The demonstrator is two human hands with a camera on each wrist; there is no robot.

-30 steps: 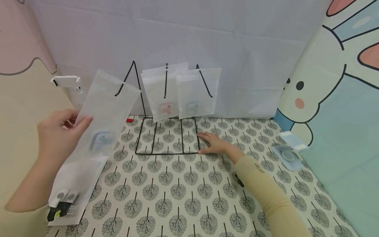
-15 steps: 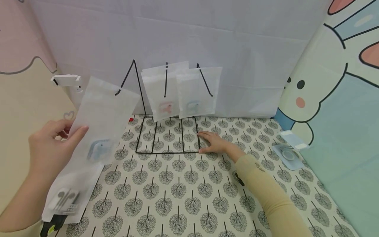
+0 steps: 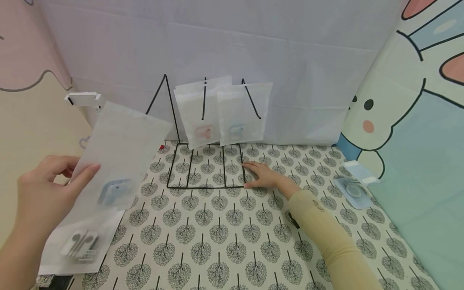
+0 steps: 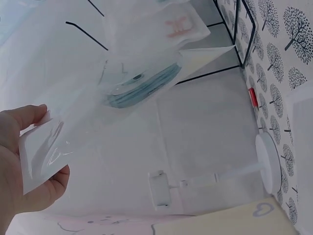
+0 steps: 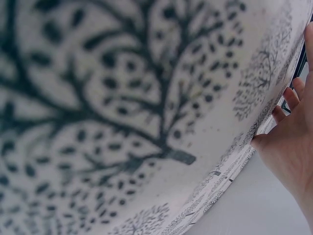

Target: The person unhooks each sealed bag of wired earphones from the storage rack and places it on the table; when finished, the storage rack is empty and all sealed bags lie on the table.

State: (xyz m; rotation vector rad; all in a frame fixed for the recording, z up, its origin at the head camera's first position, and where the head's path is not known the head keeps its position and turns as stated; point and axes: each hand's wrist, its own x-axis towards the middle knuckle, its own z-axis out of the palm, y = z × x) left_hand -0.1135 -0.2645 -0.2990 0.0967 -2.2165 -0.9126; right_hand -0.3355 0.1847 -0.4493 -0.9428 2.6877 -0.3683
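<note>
My left hand pinches the left edge of a translucent white bag between thumb and fingers. Inside shows a rounded blue item, teal in the left wrist view, its kind blurred by the plastic. The bag's top right corner overlaps the tip of the left hook of a black wire rack. Two more bags hang on the other hooks, one with a red item, one with a blue item. My right hand rests at the right side of the rack's base, fingers spread.
Below my left hand lies another bag with white and grey contents on the tree-print cloth. A white stand rises behind the left hand. On the right stands a light-blue stand. A white sheet hangs behind the rack.
My left hand has drawn the bag left and down. The left hook's tip, earlier seen over the bag's upper part, is now behind its edge. My right hand has stayed on the rack.
</note>
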